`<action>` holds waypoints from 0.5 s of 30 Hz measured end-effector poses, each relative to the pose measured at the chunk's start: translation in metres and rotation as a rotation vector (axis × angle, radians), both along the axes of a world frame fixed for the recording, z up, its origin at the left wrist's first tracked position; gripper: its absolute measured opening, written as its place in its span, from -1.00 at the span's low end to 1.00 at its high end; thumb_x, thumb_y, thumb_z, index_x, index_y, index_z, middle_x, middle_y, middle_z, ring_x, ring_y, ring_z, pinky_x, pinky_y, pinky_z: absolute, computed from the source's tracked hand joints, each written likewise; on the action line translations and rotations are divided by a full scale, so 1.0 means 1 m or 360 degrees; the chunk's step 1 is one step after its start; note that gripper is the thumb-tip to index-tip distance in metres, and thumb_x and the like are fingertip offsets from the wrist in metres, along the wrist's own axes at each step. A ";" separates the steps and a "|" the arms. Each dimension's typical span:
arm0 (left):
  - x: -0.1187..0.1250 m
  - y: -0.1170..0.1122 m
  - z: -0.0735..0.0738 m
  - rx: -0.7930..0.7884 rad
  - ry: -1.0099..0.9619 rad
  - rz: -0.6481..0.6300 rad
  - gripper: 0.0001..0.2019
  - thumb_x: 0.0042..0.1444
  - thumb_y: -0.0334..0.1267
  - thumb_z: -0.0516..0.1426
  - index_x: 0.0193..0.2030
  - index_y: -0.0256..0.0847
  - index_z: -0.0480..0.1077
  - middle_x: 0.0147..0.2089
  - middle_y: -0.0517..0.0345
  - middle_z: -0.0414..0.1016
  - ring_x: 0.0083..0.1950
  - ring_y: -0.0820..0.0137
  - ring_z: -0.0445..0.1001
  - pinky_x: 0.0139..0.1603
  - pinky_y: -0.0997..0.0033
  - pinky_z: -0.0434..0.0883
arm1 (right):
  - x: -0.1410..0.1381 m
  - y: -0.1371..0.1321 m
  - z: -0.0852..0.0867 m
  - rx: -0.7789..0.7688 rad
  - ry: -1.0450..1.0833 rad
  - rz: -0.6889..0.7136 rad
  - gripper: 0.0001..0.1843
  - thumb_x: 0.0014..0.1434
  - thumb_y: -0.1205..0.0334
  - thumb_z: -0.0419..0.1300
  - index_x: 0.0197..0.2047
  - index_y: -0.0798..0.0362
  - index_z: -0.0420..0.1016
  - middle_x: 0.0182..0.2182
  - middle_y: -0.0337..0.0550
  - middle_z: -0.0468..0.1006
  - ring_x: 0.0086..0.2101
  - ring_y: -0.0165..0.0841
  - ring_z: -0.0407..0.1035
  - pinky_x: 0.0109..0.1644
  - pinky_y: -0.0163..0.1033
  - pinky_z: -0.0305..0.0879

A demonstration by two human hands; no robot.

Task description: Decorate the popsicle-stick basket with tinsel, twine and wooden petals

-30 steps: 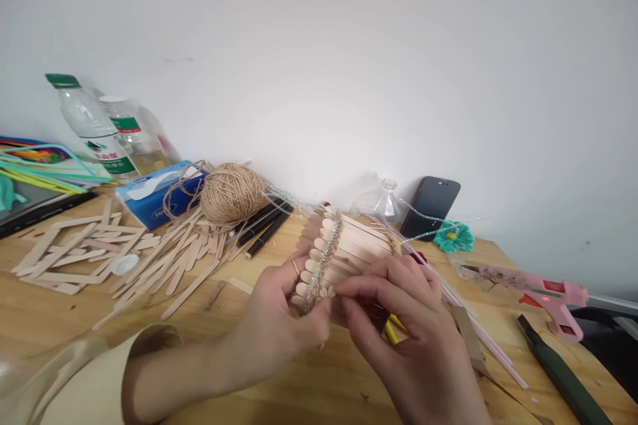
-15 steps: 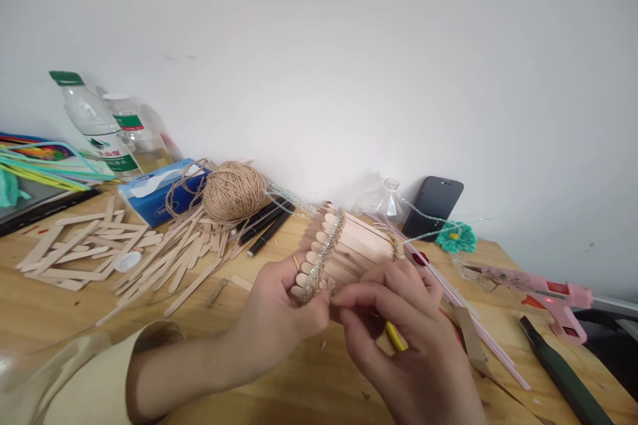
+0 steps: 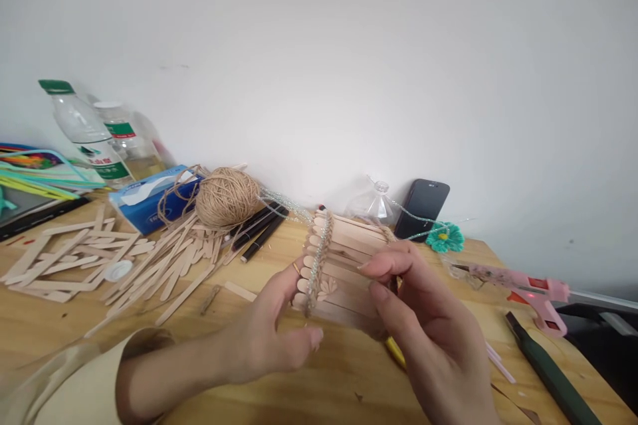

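A holder built of wooden craft sticks (image 3: 351,239) lies on its side between my hands. Braided twine (image 3: 329,226) and a glittery pipe cleaner (image 3: 319,259) run around its left end. On the near side sits a small pale flower-shaped piece (image 3: 327,289). My left hand (image 3: 279,319) supports the rounded stick ends with its fingers, partly hidden behind them, while its thumb stands off the holder. My right hand (image 3: 423,305) grips the holder's right part, thumb and forefinger against the sticks. Beneath it shows part of a yellow object (image 3: 396,352).
Loose craft sticks (image 3: 169,265), a twine ball (image 3: 226,196), black markers (image 3: 264,232) and a blue tissue pack (image 3: 154,199) lie left. Behind are bottles (image 3: 84,133). Rightward are a phone (image 3: 423,206), teal flower (image 3: 445,237), pink glue gun (image 3: 533,289) and dark green tool (image 3: 553,365).
My left thumb has lifted off the holder. My right fingers have moved from its near left edge up onto its right part, uncovering the flower-shaped piece. The camera view has shifted slightly.
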State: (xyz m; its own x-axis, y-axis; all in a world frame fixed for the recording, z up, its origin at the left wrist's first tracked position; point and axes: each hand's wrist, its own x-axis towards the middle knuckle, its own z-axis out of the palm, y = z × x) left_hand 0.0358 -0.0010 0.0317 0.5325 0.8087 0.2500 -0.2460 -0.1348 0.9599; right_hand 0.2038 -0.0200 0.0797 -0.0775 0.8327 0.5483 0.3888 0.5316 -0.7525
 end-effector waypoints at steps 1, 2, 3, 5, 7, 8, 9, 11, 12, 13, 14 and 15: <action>-0.002 0.000 -0.001 -0.0039 0.0015 -0.0042 -0.50 -0.08 -0.34 0.12 0.08 -0.19 0.26 -0.08 0.03 0.44 -0.02 0.20 0.38 0.05 0.23 0.28 | 0.001 0.000 0.000 -0.0007 0.0030 0.0016 -0.84 0.16 0.35 0.04 -0.31 -0.07 0.39 -0.41 -0.25 0.34 -0.41 -0.40 0.30 -0.42 -0.34 0.25; -0.003 -0.001 -0.002 -0.0101 0.0042 -0.0076 -0.50 -0.08 -0.36 0.12 0.08 -0.18 0.26 -0.12 0.06 0.45 -0.08 0.23 0.39 -0.02 0.27 0.31 | 0.002 0.000 -0.001 -0.0024 0.0063 0.0042 -0.84 0.18 0.34 0.03 -0.30 -0.08 0.39 -0.41 -0.25 0.34 -0.41 -0.40 0.29 -0.43 -0.35 0.25; -0.005 -0.001 -0.003 -0.0182 0.0080 -0.0104 -0.50 -0.09 -0.38 0.12 0.08 -0.16 0.27 -0.16 0.08 0.46 -0.15 0.28 0.40 -0.11 0.33 0.34 | 0.003 0.000 -0.002 -0.0054 0.0099 0.0071 -0.84 0.20 0.32 0.01 -0.29 -0.09 0.39 -0.42 -0.26 0.35 -0.42 -0.41 0.29 -0.44 -0.37 0.24; -0.007 -0.002 -0.004 -0.0348 0.0135 -0.0145 -0.47 -0.10 -0.39 0.15 0.09 -0.13 0.26 -0.20 0.13 0.45 -0.21 0.33 0.40 -0.23 0.42 0.34 | 0.006 0.001 -0.007 -0.0175 0.0183 0.0128 -0.84 0.24 0.26 -0.02 -0.26 -0.10 0.37 -0.44 -0.25 0.35 -0.45 -0.41 0.27 -0.49 -0.36 0.20; -0.006 -0.001 -0.003 -0.0471 0.0134 -0.0183 -0.43 -0.10 -0.40 0.19 0.12 -0.11 0.23 -0.15 0.13 0.45 -0.17 0.34 0.40 -0.23 0.45 0.34 | 0.007 0.004 -0.012 -0.0304 0.0285 0.0158 -0.82 0.26 0.19 -0.05 -0.25 -0.08 0.36 -0.43 -0.22 0.35 -0.48 -0.39 0.24 -0.54 -0.34 0.15; -0.005 0.000 -0.001 -0.0501 0.0115 -0.0204 -0.41 -0.10 -0.40 0.21 0.13 -0.10 0.22 -0.11 0.12 0.44 -0.13 0.34 0.40 -0.20 0.46 0.33 | 0.008 0.006 -0.015 -0.0340 0.0345 0.0157 -0.81 0.26 0.16 -0.05 -0.26 -0.07 0.36 -0.41 -0.20 0.35 -0.47 -0.38 0.23 -0.53 -0.32 0.14; -0.005 0.001 0.001 -0.0516 0.0094 -0.0225 -0.40 -0.10 -0.39 0.21 0.14 -0.10 0.21 -0.08 0.11 0.44 -0.09 0.33 0.40 -0.17 0.45 0.33 | 0.008 0.009 -0.016 -0.0349 0.0411 0.0146 -0.81 0.25 0.15 -0.05 -0.29 -0.05 0.35 -0.39 -0.19 0.35 -0.43 -0.37 0.24 -0.48 -0.31 0.16; -0.003 0.003 0.005 -0.0504 0.0077 -0.0240 -0.41 -0.06 -0.36 0.21 0.15 -0.08 0.18 -0.03 0.10 0.44 -0.06 0.31 0.40 -0.14 0.43 0.34 | 0.009 0.016 -0.015 -0.0287 0.0569 0.0084 -0.80 0.24 0.16 -0.05 -0.35 -0.03 0.34 -0.37 -0.19 0.32 -0.35 -0.34 0.24 -0.36 -0.27 0.20; -0.003 0.004 0.005 -0.0467 0.0086 -0.0226 -0.42 -0.04 -0.35 0.21 0.15 -0.08 0.18 -0.01 0.09 0.44 -0.04 0.31 0.40 -0.12 0.41 0.34 | 0.010 0.020 -0.013 -0.0235 0.0656 0.0026 -0.80 0.22 0.18 -0.04 -0.39 -0.02 0.32 -0.39 -0.20 0.29 -0.33 -0.34 0.22 -0.31 -0.26 0.19; -0.004 0.005 0.005 -0.0417 0.0105 -0.0193 -0.44 -0.02 -0.34 0.20 0.15 -0.09 0.18 0.00 0.08 0.43 -0.03 0.30 0.41 -0.08 0.38 0.34 | 0.012 0.023 -0.011 -0.0178 0.0740 -0.0041 -0.79 0.21 0.21 -0.04 -0.45 -0.01 0.28 -0.43 -0.21 0.25 -0.34 -0.34 0.20 -0.29 -0.25 0.18; -0.005 0.007 0.005 -0.0367 0.0129 -0.0141 -0.46 0.00 -0.33 0.19 0.15 -0.10 0.19 0.02 0.06 0.43 -0.01 0.29 0.41 -0.03 0.35 0.33 | 0.014 0.027 -0.008 -0.0127 0.0813 -0.0106 -0.76 0.19 0.24 -0.04 -0.51 0.00 0.22 -0.49 -0.23 0.19 -0.38 -0.36 0.16 -0.30 -0.26 0.16; -0.006 0.008 0.003 -0.0318 0.0152 -0.0071 -0.49 0.02 -0.33 0.19 0.14 -0.13 0.21 0.04 0.04 0.43 0.01 0.28 0.40 0.01 0.32 0.32 | 0.017 0.031 -0.005 -0.0086 0.0866 -0.0165 -0.73 0.16 0.28 -0.04 -0.57 0.00 0.15 -0.54 -0.26 0.12 -0.42 -0.37 0.11 -0.34 -0.27 0.13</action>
State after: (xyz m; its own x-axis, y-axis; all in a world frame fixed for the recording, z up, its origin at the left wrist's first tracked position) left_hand 0.0300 0.0072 0.0351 0.5824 0.8122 0.0336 -0.1541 0.0697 0.9856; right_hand 0.2210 0.0107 0.0744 0.2888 0.8488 0.4429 -0.0150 0.4665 -0.8844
